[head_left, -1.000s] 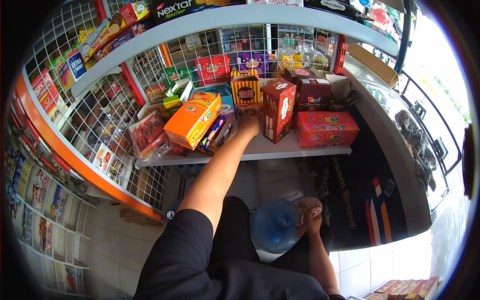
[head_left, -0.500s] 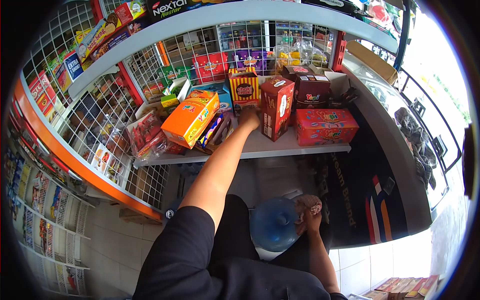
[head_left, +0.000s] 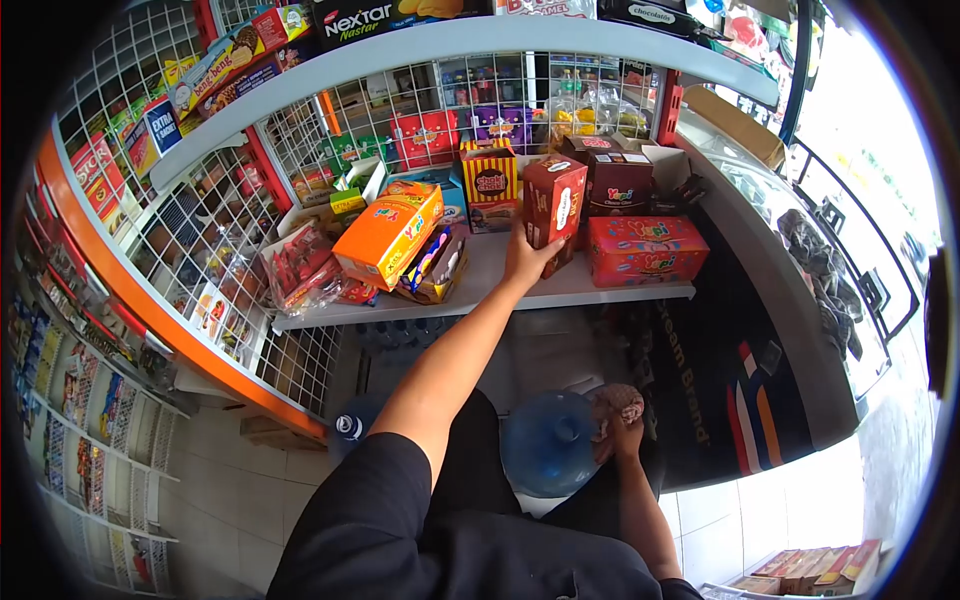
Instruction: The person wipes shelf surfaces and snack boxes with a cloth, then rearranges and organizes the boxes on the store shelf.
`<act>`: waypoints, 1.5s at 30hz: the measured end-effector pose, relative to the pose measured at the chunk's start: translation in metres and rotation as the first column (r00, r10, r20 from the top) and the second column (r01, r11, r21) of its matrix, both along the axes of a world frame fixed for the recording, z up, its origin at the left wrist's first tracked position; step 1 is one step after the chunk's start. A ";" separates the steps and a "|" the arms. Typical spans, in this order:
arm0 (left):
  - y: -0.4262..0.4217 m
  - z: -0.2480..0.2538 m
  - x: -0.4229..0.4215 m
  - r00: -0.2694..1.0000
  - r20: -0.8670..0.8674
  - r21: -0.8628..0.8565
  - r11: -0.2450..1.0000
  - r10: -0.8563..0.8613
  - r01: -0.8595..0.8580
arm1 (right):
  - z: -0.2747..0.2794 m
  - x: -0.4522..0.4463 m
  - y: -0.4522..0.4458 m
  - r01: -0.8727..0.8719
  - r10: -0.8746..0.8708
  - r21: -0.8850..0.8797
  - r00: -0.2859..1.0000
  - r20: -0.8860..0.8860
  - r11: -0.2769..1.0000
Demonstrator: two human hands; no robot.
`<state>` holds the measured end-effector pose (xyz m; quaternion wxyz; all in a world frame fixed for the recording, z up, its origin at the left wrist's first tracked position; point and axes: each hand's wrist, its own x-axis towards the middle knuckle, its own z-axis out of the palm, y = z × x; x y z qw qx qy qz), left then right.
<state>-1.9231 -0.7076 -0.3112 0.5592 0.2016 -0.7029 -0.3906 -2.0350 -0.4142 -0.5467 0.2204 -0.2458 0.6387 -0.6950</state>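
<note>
My left hand [head_left: 528,258] reaches over the shelf and grips the lower part of a tall brown-red box [head_left: 555,200], which stands upright; some of the fingers are hidden behind it. Just left of that box is a yellow-and-red striped Choki Choki box [head_left: 489,185]. To its right sit a pink-red Yupi box [head_left: 648,250] and a dark brown Yupi box [head_left: 616,188]. Low by my knee, my right hand [head_left: 627,438] is closed on a crumpled patterned cloth [head_left: 617,403], beside a large blue water jug [head_left: 548,445].
An orange Yupi box [head_left: 390,235] leans over an open carton of wrapped snacks [head_left: 436,265] on the shelf [head_left: 480,300]. A plastic bag of red packets [head_left: 298,268] lies left. Wire mesh [head_left: 360,90] backs the shelf, and an upper shelf edge [head_left: 470,38] crosses above.
My left hand has moved right, from in front of the striped box to the brown-red box, and has taken hold of it. My right hand stays with the cloth by the jug.
</note>
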 end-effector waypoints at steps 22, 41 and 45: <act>0.190 -0.016 0.162 0.933 0.291 0.202 0.967 -0.209 0.154 | 0.305 0.104 -0.027 -0.288 0.191 0.061 0.447 -0.874 0.956; 0.185 -0.065 0.211 0.919 0.395 0.102 0.994 0.001 -0.045 | 0.246 0.181 -0.042 -0.487 0.222 0.130 0.136 -0.966 0.864; 0.172 -0.115 0.236 0.844 0.404 -0.395 0.900 0.353 -0.187 | 0.251 0.190 -0.043 -0.697 0.282 0.105 0.144 -0.949 0.710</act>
